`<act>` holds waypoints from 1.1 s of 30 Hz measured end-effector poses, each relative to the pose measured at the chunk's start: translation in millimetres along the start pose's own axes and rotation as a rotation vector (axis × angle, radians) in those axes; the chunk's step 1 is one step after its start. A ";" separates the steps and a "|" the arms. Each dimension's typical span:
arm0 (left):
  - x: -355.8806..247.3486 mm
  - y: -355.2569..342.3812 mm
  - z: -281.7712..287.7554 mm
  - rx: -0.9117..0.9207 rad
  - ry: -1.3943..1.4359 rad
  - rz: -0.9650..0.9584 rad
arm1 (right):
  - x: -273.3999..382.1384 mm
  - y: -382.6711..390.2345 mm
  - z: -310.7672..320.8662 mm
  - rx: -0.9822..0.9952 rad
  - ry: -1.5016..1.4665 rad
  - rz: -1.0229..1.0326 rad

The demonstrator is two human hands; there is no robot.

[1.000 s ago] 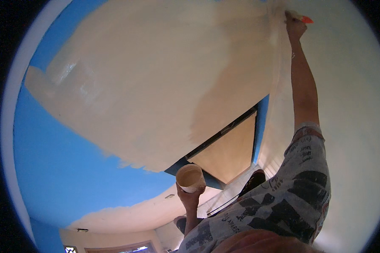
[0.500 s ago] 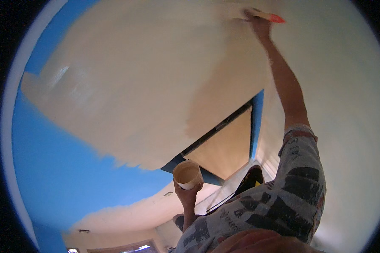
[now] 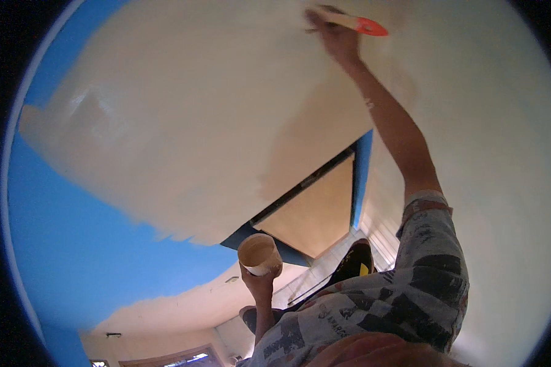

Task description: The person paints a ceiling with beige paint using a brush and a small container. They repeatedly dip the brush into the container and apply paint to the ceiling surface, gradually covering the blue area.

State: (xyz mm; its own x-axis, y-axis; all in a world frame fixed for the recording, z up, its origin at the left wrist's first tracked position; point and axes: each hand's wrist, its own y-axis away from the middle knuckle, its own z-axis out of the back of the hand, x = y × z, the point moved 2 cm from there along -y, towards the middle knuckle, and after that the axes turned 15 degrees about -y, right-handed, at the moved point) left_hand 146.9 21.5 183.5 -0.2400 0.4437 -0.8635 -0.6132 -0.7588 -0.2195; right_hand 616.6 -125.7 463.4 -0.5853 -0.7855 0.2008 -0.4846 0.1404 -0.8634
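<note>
High up at the top, my right hand [image 3: 339, 41] is closed around a paintbrush [image 3: 370, 26]. Its handle is pale with a red end that points right; the bristle end is hard to make out by the fingers, close to the cream-painted wall [image 3: 183, 116]. Lower down, my left hand [image 3: 260, 285] grips a round, open-topped paint tub [image 3: 259, 254] from below and the side. Pale smears mark the tub's inside, and how much paint it holds I cannot tell.
Bright blue wall [image 3: 110, 232] shows left of and below the cream area, with a ragged border. Below my right arm is a dark-framed, tan-faced opening or panel [image 3: 315, 208] with blue edging. A dark shoe [image 3: 356, 255] shows below it, and a wooden frame [image 3: 171, 359] at the bottom.
My right hand has moved left with the paintbrush, along the upper wall. The whole view has shifted slightly; my left hand still holds the tub.
</note>
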 end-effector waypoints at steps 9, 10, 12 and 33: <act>-32.3 -6.0 -15.9 0.037 -0.001 -0.073 | 39.0 -69.4 167.9 -0.253 0.593 0.193; -34.1 -5.6 -15.5 0.038 -0.009 -0.083 | 65.0 -92.4 216.4 -0.320 0.597 0.257; -27.8 3.3 -4.0 -0.017 -0.067 -0.058 | 67.3 -92.3 214.9 -0.452 0.649 0.196; -20.2 2.0 -12.8 0.055 -0.003 -0.044 | 39.5 -155.4 157.0 -0.245 0.753 0.146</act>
State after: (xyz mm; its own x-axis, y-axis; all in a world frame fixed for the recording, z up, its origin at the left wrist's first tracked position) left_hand 160.1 4.9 194.7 -0.2143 0.4779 -0.8518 -0.6633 -0.7114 -0.2323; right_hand 770.8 -273.1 532.9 -0.8924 -0.1437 0.4278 -0.4473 0.4069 -0.7965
